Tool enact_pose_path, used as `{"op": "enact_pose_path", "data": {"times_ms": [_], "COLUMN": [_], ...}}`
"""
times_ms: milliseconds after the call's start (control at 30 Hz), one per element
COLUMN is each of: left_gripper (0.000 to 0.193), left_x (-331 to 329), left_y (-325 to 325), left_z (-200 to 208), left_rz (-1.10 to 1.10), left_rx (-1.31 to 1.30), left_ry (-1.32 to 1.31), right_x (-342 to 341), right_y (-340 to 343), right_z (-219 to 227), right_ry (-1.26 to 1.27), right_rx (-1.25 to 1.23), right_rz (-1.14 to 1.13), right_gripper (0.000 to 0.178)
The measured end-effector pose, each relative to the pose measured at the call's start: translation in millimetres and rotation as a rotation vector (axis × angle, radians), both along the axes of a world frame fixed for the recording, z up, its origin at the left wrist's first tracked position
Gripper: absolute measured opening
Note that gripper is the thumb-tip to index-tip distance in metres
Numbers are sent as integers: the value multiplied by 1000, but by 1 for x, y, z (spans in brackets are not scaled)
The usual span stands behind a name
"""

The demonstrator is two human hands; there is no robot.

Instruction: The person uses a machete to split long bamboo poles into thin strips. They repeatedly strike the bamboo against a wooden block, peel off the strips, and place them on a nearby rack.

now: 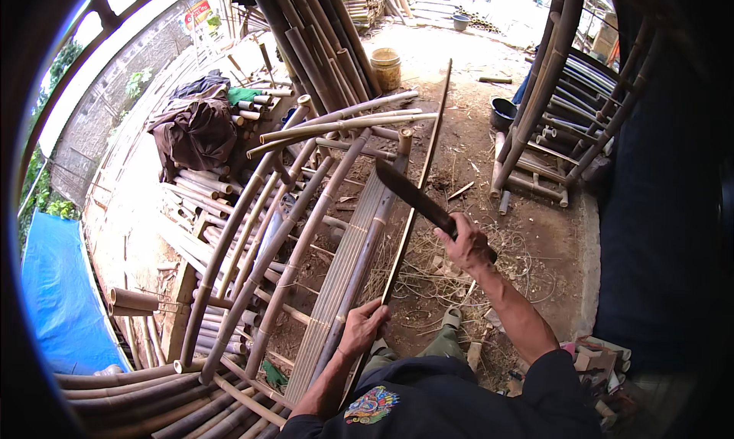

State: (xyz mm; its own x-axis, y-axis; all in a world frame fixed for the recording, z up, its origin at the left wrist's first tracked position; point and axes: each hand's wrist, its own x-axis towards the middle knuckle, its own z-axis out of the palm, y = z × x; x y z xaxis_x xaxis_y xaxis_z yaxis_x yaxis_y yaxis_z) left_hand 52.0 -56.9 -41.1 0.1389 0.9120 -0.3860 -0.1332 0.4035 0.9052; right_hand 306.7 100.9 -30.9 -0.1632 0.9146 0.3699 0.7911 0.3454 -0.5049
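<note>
My left hand (363, 329) is closed around the lower part of a long, thin bamboo strip (398, 260). The strip slants up and away from me, past the far end of a bamboo bench. My right hand (466, 245) grips the handle of a machete (415, 197). Its dark, broad blade points up and to the left, across the strip; whether it touches the strip I cannot tell. Just left of my left hand lies the bench frame (289, 274), tilted, with narrow bamboo slats (345, 265) side by side along it.
Shavings and thin offcuts (447, 274) litter the dirt floor by my feet. Bamboo poles (206, 183) are piled at left under a dark cloth (195, 133); others (313, 41) lean upright beyond. A bucket (385, 68) stands far off. Another bamboo frame (554, 102) stands at right.
</note>
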Motion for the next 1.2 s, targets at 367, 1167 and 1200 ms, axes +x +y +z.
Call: {"op": "enact_pose_path", "data": {"times_ms": [367,1167,1200], "left_gripper": [24,27,28], "left_x": [-64,-144,-150], "left_y": [-27,-149,-161], "left_z": [33,30,27], "left_rz": [125,-157,-166], "left_rx": [210,357,422], "left_ry": [295,589,617], "right_x": [-113,-39,-8], "right_y": [-77,-2,18], "right_z": [29,48,50], "right_ry": [-7,-80,-68], "right_rx": [-178,-225,-149], "right_rz": [113,-299,-350], "right_gripper": [67,68,70]}}
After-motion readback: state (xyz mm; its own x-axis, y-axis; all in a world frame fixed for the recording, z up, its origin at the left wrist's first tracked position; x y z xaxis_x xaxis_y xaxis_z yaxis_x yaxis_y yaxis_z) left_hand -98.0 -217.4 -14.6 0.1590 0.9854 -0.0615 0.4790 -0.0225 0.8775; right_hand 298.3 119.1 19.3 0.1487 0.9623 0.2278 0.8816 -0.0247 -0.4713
